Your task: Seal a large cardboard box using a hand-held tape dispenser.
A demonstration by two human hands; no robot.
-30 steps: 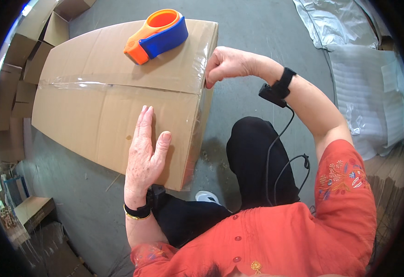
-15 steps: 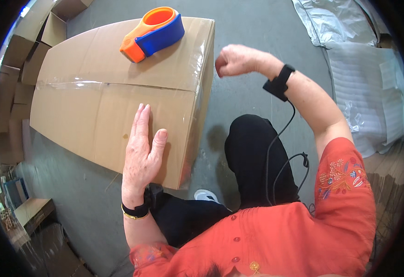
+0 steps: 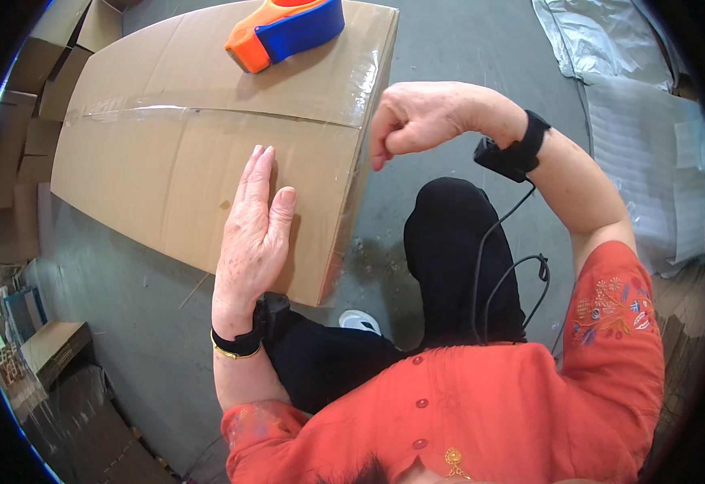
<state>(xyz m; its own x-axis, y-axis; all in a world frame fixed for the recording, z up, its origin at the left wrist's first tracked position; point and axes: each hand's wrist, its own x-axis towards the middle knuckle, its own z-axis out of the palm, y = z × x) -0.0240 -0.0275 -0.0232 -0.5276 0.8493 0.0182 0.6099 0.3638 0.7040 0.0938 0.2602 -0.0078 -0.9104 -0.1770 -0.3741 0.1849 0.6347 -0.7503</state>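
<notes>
A large brown cardboard box (image 3: 143,165) lies before me, with clear tape (image 3: 366,74) shining along its right edge and along the seam across its top. My left hand (image 3: 249,238) rests flat on the top panel, fingers stretched out and thumb apart. Beside the box's right side is my right hand (image 3: 421,117), its fingers curled inward and pointing down. Nothing shows in its grasp; whether the fingertips touch the cardboard I cannot tell. At the far end of the box top sits an orange and blue tape dispenser (image 3: 300,36), partly cut off by the frame.
White foam sheeting (image 3: 642,153) and silvery plastic wrap (image 3: 602,40) lie at the right. Stacked cartons (image 3: 14,153) stand along the left. A black cable (image 3: 481,274) hangs from my right wrist past my knee (image 3: 461,242). Grey floor (image 3: 151,323) surrounds the box.
My right hand has come down and nearer to the box's right side, with its fingers turned downward. The left hand stays flat on the box. The whole view has shifted slightly.
</notes>
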